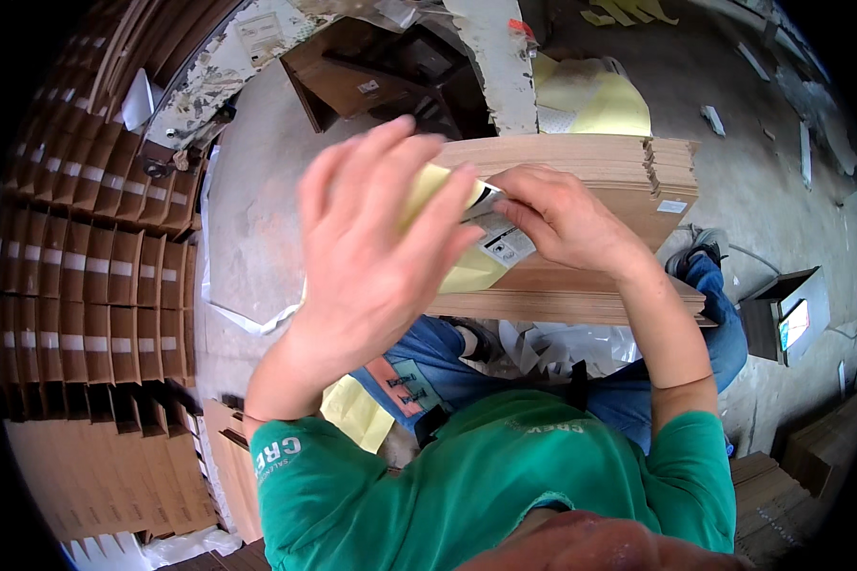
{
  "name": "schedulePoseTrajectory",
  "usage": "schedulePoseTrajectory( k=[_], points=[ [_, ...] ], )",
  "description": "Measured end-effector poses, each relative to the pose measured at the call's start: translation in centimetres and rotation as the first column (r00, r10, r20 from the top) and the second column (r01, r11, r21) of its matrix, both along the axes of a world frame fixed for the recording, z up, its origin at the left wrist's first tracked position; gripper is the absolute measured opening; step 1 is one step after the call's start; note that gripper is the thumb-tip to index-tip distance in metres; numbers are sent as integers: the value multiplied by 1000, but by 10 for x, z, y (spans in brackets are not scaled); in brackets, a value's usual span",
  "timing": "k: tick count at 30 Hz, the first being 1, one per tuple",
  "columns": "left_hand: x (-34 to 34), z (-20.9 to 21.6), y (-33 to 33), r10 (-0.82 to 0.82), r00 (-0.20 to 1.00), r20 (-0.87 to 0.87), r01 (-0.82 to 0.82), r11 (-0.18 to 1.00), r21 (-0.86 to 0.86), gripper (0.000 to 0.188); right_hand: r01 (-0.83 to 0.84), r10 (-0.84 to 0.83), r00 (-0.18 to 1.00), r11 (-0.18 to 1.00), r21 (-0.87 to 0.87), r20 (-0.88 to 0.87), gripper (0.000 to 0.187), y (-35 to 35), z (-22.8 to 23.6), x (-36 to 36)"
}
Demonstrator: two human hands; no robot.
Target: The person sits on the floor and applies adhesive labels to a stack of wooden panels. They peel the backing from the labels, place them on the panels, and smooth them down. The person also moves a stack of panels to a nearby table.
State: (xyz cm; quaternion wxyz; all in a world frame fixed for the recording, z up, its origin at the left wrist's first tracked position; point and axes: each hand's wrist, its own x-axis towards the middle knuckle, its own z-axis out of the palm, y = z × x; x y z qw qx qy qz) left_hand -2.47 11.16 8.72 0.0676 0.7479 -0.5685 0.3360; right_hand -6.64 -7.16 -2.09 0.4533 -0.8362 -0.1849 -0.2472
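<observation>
A yellow backing sheet (476,270) with white printed labels lies over a stack of brown boards (581,164) in front of me. My right hand (573,225) pinches the sheet's upper edge, near a black-and-white label (508,242). Raised over the left part of the sheet is my left hand (376,238), its fingers spread and slightly blurred. Yellow paper shows between its fingers; whether the hand touches it I cannot tell. A small white label (671,206) sits on the boards' right end.
Rows of brown slotted panels (95,257) fill the left side. Ahead stands a worn white frame (497,71) beside dark panels (405,71). More yellow paper (605,100) lies behind the boards. At the right is a dark open box (790,309); scraps litter the floor.
</observation>
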Motion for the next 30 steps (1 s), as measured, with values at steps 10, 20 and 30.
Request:
schedulePoseTrajectory(
  k=[10, 20, 30],
  points=[
    [28, 35, -24, 29, 984, -173, 63, 862, 503, 15, -103, 86, 985, 989, -107, -149, 24, -2, 22, -10],
    [59, 25, -30, 212, 661, -720, 184, 885, 429, 16, 55, -80, 992, 970, 237, 96, 14, 11, 11, 0],
    [58, 3, -29, 280, 551, -786, 113, 908, 403, 11, 480, -434, 715, 875, 67, 549, 14, 36, -12, 1]
  ],
)
